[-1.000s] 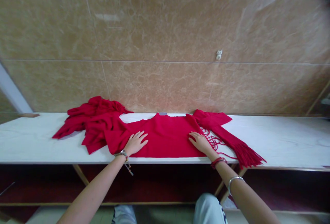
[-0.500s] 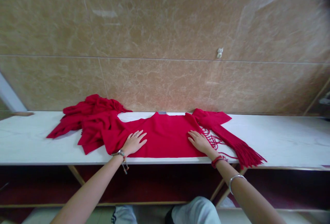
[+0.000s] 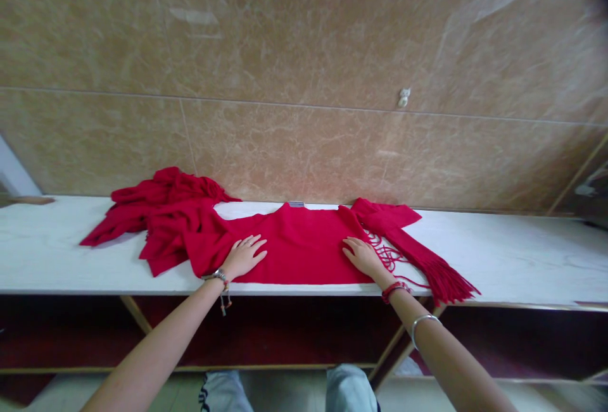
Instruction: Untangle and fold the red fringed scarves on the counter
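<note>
A red scarf (image 3: 304, 247) lies across the white counter, its middle spread flat and its left part bunched in loose folds. My left hand (image 3: 243, 257) rests palm down on the cloth, fingers spread, beside the bunched folds. On the right side of the flat part lies my right hand (image 3: 365, 256), also palm down with the fingers stretched out. Close to it are loose red fringe strands (image 3: 387, 254). Further right, a folded red strip with a fringed end (image 3: 441, 273) slants toward the counter's front edge; whether it belongs to the same scarf I cannot tell.
The narrow white counter (image 3: 513, 254) runs along a brown marbled tile wall (image 3: 285, 38). A small grey object (image 3: 296, 204) sits behind the scarf at the wall. A small white figure (image 3: 403, 97) is on the wall. Dark red open shelves (image 3: 285, 330) lie below.
Both hands remain flat on the scarf in nearly the same spots. The camera view has shifted and tilted slightly; the cloth looks unchanged.
</note>
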Demonstrator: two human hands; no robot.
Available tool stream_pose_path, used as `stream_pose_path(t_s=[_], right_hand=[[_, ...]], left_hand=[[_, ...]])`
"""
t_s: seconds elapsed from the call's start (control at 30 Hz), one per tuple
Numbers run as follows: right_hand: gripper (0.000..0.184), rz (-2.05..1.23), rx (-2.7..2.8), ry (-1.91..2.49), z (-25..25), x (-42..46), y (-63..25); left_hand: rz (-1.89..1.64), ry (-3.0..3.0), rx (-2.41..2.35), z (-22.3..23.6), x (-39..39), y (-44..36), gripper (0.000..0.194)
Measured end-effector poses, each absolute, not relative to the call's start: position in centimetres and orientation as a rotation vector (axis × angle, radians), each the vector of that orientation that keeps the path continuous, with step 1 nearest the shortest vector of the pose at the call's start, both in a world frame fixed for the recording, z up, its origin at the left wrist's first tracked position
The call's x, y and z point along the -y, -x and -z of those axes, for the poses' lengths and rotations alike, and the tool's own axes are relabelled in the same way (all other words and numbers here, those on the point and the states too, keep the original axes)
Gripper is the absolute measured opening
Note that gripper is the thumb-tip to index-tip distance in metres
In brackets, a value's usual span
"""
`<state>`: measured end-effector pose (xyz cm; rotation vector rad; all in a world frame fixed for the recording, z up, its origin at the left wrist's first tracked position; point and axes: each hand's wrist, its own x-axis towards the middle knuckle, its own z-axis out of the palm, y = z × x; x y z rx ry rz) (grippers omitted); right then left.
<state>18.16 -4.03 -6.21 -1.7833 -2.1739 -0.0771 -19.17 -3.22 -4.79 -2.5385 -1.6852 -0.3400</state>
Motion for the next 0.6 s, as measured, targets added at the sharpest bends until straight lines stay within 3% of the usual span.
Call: stream_pose_path(t_s=[0.4,0.6], right_hand=[[0.044,0.125,2.234,1.822,6.3,5.2,-17.6],[0.042,0.124,2.284,1.791,5.6,5.8,-17.3]], left_hand=[[0.289,2.503,1.753,4.3,5.0,19.0,0.046],[0.358,2.611,1.632,0.4,4.8,20.5,0.048]])
